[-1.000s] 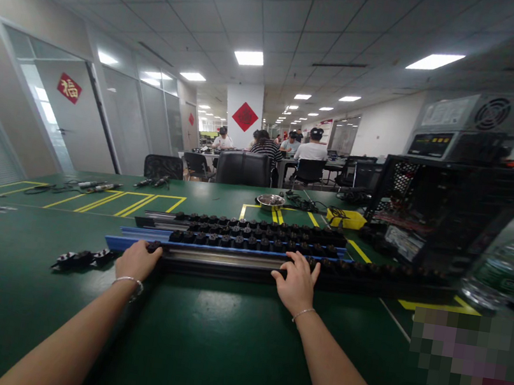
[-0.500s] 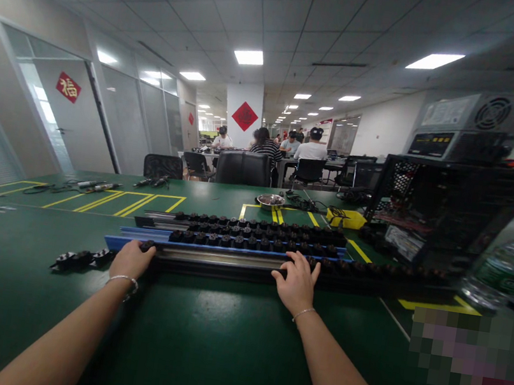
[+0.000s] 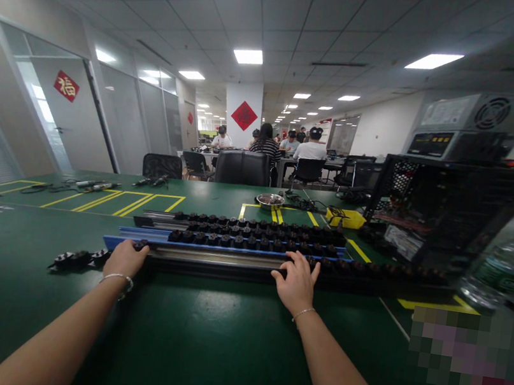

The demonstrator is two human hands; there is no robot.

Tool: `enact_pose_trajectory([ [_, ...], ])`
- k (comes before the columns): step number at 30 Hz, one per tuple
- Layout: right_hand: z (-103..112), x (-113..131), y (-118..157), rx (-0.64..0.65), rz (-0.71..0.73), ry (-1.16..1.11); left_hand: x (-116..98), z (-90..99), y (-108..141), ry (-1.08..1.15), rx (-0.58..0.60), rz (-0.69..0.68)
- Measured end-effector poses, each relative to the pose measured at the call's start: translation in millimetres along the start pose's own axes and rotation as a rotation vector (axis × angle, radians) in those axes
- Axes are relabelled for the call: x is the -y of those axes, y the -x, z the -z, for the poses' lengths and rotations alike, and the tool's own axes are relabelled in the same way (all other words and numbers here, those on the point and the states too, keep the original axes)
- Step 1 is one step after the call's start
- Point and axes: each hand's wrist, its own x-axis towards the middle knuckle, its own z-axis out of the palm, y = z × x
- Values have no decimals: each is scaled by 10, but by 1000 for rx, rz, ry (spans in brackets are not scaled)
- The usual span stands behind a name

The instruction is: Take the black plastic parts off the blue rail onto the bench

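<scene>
A long silver-and-black rail (image 3: 218,257) lies crosswise in front of me on the green table. My left hand (image 3: 124,261) is closed at its left end, with thumb and fingers pinching a small black module (image 3: 141,245) there. My right hand (image 3: 296,282) grips the rail right of its middle, thumb on the near side and fingers over the top. A row of black modules (image 3: 380,272) runs along the rail to the right of that hand. Behind it lie a blue rail (image 3: 135,233) and further rails bearing rows of similar black modules (image 3: 252,224).
Several loose black modules (image 3: 75,260) lie left of my left hand. Farther back are a metal bowl (image 3: 270,201), a yellow box (image 3: 344,218) and cables. An open computer case (image 3: 452,209) and a plastic bottle (image 3: 501,271) stand at right. People sit in the background.
My left hand has shifted slightly left along the rail, and the small black module has moved with it. My right hand keeps its place on the rail.
</scene>
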Motion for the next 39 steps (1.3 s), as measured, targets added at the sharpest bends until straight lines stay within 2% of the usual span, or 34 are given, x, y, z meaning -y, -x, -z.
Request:
enact_pose_trajectory([
  [7,-7,-2,3,-9,-1,1,113,-43,-123,11,-29,-11],
  [18,-25,-21,4,-12,6,11,252,36,-220,20,-31,38],
  [25,-22,-17,4,-10,2,21,592,-9,-290,49,9,196],
  [29,-23,-17,4,-13,7,23,729,-98,-243,66,0,167],
  [34,-26,-25,7,-19,15,22,731,-131,-233,-6,48,67],
  [39,-26,-31,10,-15,18,27,790,-116,-286,-68,74,75],
])
